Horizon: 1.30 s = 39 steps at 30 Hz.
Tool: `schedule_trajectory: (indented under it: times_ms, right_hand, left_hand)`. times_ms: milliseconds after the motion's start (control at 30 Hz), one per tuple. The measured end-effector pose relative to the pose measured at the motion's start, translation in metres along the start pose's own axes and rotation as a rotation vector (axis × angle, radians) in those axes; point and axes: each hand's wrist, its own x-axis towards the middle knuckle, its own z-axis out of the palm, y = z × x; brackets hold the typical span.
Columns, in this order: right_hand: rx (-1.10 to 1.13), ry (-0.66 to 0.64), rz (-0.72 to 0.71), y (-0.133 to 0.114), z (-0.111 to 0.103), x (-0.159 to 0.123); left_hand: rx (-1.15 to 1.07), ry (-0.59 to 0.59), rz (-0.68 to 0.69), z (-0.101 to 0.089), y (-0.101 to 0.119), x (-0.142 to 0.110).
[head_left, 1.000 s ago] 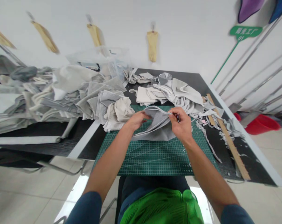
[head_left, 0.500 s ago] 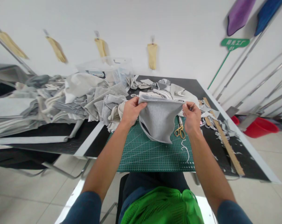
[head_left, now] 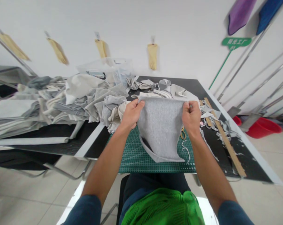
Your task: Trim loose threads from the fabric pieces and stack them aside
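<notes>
- The cutting mat (head_left: 132, 157) is being partly covered, near centre.
- Over it, the gray cloth (head_left: 162, 125) is being held by its far edge, seemingly for tautness.
- Its far corners are being gripped by the left hand (head_left: 132, 114) and right hand (head_left: 192, 117), well apart.
- Right, scissors (head_left: 183, 134) are being covered more than earlier, the cloth being spread nearer.

Heathered grey cloth (head_left: 162, 126), white-gridded green mat (head_left: 134, 156), gold scissor handle (head_left: 183, 135)
</notes>
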Motion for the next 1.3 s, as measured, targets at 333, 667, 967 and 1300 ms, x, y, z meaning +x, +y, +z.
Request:
schedule_trajectory:
  times_ms: [333,667,967,1300]
  right_hand:
    - [-0.123,-0.281,0.351,0.109,0.083,0.004]
    - [-0.393,-0.383,0.264,0.160,0.103,0.010]
    - [-0.372,-0.898,-0.041,0.089,0.103,-0.026]
    - [-0.517,-1.118,-0.191,0.095,0.126,-0.026]
  left_hand:
    - [-0.083,0.065,-0.522,0.001,-0.128,0.056]
    - [-0.049,-0.140,-0.500,-0.017,-0.166,0.056]
    - [0.330,-0.263,-0.415,-0.045,-0.153,0.028]
    - [0.729,-0.745,-0.055,-0.050,-0.135,-0.014]
